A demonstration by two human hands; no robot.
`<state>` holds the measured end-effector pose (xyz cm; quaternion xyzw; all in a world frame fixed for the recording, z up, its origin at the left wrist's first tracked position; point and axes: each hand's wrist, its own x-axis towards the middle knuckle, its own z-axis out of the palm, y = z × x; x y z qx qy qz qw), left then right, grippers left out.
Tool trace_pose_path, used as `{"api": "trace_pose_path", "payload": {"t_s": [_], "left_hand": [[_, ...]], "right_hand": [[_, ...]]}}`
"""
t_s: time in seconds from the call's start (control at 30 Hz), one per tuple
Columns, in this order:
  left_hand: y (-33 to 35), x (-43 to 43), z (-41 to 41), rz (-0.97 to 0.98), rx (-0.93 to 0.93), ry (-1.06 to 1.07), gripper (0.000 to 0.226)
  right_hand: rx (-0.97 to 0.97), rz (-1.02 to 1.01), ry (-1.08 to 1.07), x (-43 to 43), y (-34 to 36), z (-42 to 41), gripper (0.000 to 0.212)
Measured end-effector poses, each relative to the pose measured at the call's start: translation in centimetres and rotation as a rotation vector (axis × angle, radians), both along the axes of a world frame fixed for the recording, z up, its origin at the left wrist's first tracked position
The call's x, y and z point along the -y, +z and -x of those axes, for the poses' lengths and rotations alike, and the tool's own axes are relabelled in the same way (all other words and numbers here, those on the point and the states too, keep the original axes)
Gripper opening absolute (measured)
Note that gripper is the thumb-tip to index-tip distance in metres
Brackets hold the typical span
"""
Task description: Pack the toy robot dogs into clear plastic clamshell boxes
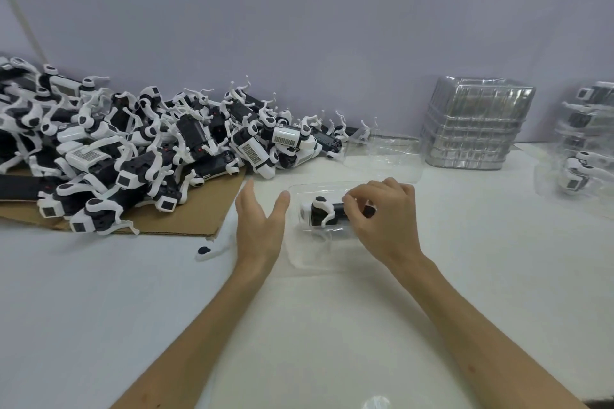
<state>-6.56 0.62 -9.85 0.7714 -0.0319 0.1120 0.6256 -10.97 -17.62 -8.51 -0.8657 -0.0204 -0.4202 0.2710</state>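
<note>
A black-and-white toy robot dog [324, 212] lies on its side in an open clear clamshell box [310, 257] at the middle of the white table. My right hand [382, 214] grips the dog's rear half with curled fingers, covering that end. Just left of the box, my left hand [257, 226] hovers with straight fingers and thumb spread, holding nothing. A large pile of the same toy dogs [139, 146] is heaped at the left, partly on a sheet of cardboard [199, 212].
A stack of clear clamshell boxes [475, 126] stands at the back right. Packed boxes with dogs [584, 143] are stacked at the far right edge. Another open clear box [382, 156] lies behind the hands. A loose black-and-white part [207, 251] lies near the cardboard corner.
</note>
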Motion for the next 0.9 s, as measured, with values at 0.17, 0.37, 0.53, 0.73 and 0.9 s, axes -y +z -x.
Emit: {"api": "trace_pose_path", "payload": {"t_s": [0.17, 0.37, 0.53, 0.73, 0.9], "left_hand": [[-0.5, 0.7, 0.3, -0.07, -0.004, -0.123, 0.043], [-0.8, 1.1, 0.7, -0.103, 0.03, -0.13, 0.038], [-0.6, 1.3, 1.0, 0.032, -0.051, -0.243, 0.036], [0.4, 0.9, 0.6, 0.436, -0.162, -0.094, 0.041], [0.5, -0.3, -0.2, 0.535, -0.129, 0.09, 0.032]], "right_hand": [[0.001, 0.004, -0.037, 0.7, 0.4, -0.3, 0.02], [-0.354, 0.138, -0.067, 1.4, 0.4, -0.4, 0.024], [-0.209, -0.033, -0.01, -0.1, 1.7, 0.4, 0.021], [-0.477, -0.879, 0.583, -7.7, 3.7, 0.4, 0.047], [-0.766, -0.969, 0.53, -11.9, 0.8, -0.8, 0.065]]}}
